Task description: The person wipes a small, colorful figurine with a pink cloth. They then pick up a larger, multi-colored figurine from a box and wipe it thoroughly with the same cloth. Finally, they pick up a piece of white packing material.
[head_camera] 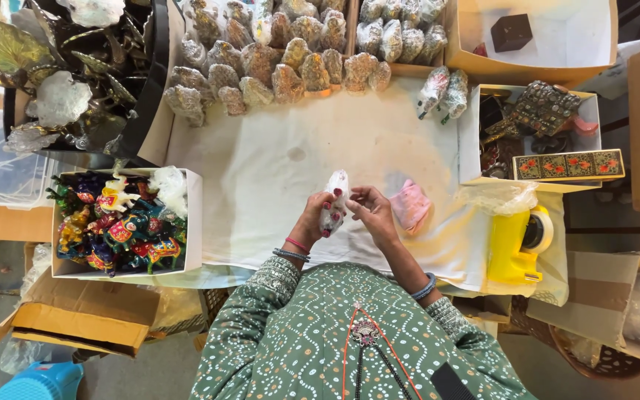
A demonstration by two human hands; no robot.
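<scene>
My left hand (312,218) grips a small figurine wrapped in white bubble wrap (335,194), held upright above the white cloth-covered table (261,178). My right hand (373,211) touches the wrap from the right, fingers curled around its side. A pink folded cloth (411,206) lies just right of my right hand. Both wrists wear bangles, and green dotted sleeves cover my arms.
A white box of colourful painted animal figurines (124,222) stands at the left. Several bubble-wrapped figures (283,63) line the far edge. A yellow tape dispenser (516,241) sits at the right, near boxes of ornaments (542,130). Brass leaf pieces (53,67) fill a black bin at far left.
</scene>
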